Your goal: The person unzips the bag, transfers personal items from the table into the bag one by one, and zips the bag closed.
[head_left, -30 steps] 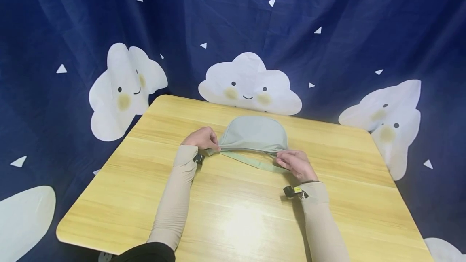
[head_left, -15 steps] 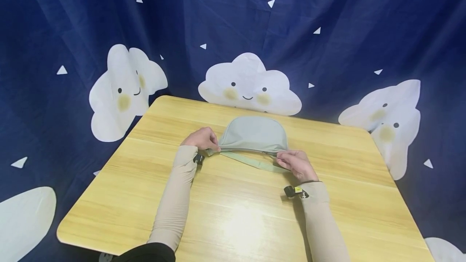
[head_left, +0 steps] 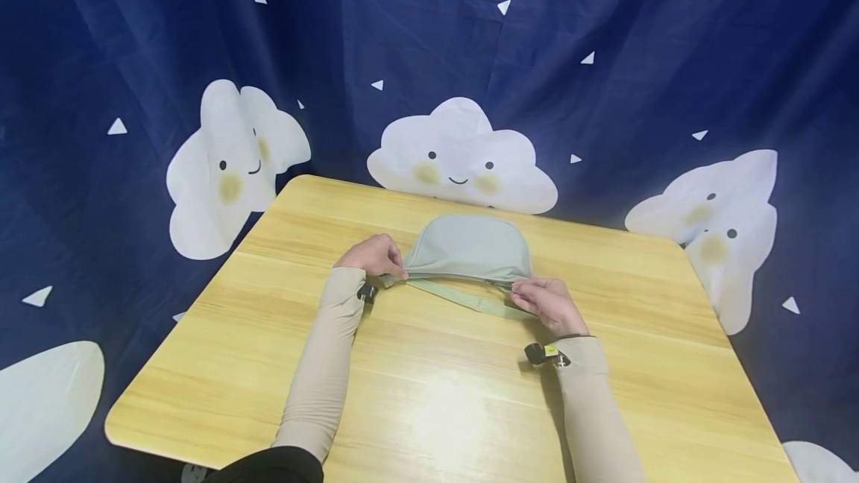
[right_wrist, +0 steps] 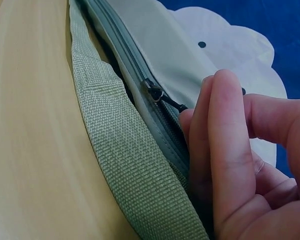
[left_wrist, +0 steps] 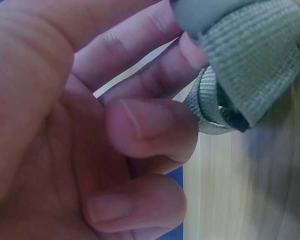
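A pale green waist bag (head_left: 470, 244) lies on the table, its curved side facing away and its zipper edge toward me. My left hand (head_left: 374, 254) grips the bag's left end. In the left wrist view, folded webbing (left_wrist: 255, 55) shows beyond that hand's curled fingers. At the bag's right end, my right hand (head_left: 549, 305) pinches the black zipper pull cord (right_wrist: 172, 104) between fingertips. The zipper slider (right_wrist: 152, 91) sits on the track a little way from those fingers. A green webbing strap (right_wrist: 125, 145) runs along the near side of the zipper.
The bag rests toward the back of a light wood table (head_left: 268, 364) with rounded corners. Behind the table hangs a dark blue curtain (head_left: 443, 28) printed with white clouds and triangles. Black wrist cameras (head_left: 535, 353) and beige sleeves (head_left: 315, 371) are on the arms.
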